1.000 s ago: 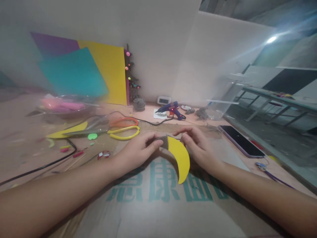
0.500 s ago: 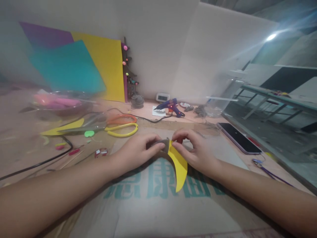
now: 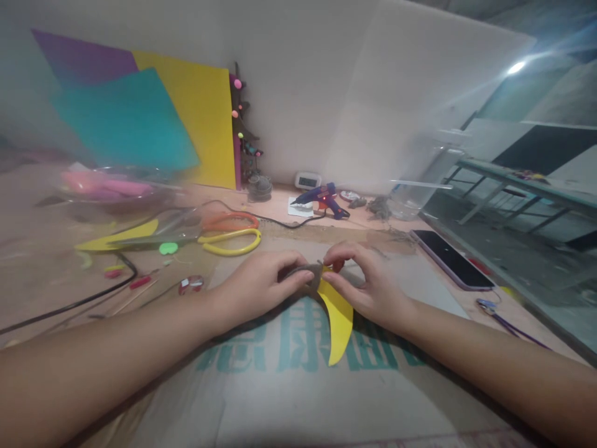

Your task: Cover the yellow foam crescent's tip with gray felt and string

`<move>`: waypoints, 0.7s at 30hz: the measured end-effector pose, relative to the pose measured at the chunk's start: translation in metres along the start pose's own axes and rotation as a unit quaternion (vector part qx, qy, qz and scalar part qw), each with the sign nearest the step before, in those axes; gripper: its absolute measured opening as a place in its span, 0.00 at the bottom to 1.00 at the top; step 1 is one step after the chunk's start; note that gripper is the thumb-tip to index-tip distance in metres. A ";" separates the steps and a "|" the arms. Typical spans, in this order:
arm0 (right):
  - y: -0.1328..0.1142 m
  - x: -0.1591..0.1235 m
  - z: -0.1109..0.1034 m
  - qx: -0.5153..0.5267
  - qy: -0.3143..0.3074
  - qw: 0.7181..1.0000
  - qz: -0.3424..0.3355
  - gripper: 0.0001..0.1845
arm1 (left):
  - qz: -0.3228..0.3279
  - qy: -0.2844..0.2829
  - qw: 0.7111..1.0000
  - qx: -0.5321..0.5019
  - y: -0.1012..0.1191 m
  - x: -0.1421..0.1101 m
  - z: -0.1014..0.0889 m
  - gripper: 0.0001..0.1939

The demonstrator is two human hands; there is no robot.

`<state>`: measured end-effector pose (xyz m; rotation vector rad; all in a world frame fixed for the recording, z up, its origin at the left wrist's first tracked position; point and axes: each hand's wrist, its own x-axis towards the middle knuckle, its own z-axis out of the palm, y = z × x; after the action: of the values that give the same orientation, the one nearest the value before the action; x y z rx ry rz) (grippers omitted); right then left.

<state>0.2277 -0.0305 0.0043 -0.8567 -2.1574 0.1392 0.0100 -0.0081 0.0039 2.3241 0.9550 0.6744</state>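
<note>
A curved yellow cut-out piece, pointed at its lower end, hangs over the cardboard. My right hand pinches its upper end between thumb and fingers. My left hand is closed on a dark grey-brown piece whose kind I cannot make out; much of it is hidden by the fingers. The two pieces meet between my hands, the yellow edge against the dark one. Beneath lies a cardboard sheet with green printed characters.
Scissors with orange and yellow handles lie at left, near a yellow cut piece. A glue gun rests at the back by a small clock. A phone lies right. Coloured sheets lean on the wall.
The view has shifted slightly. The yellow piece's lower tip has swung a little down and left. Both hands keep their grips in nearly the same place.
</note>
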 end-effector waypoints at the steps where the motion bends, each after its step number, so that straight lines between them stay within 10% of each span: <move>1: -0.001 0.000 0.000 0.001 -0.003 1.000 -0.002 0.07 | 0.002 0.001 1.000 0.001 0.000 0.000 0.000 0.15; 21: -0.001 0.000 0.001 0.006 -0.016 1.000 0.003 0.07 | 0.012 0.005 1.000 0.012 0.000 -0.002 0.000 0.15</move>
<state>0.2267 -0.0308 0.0038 -0.8592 -2.1815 0.1699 0.0091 -0.0092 0.0033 2.3600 0.9450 0.6877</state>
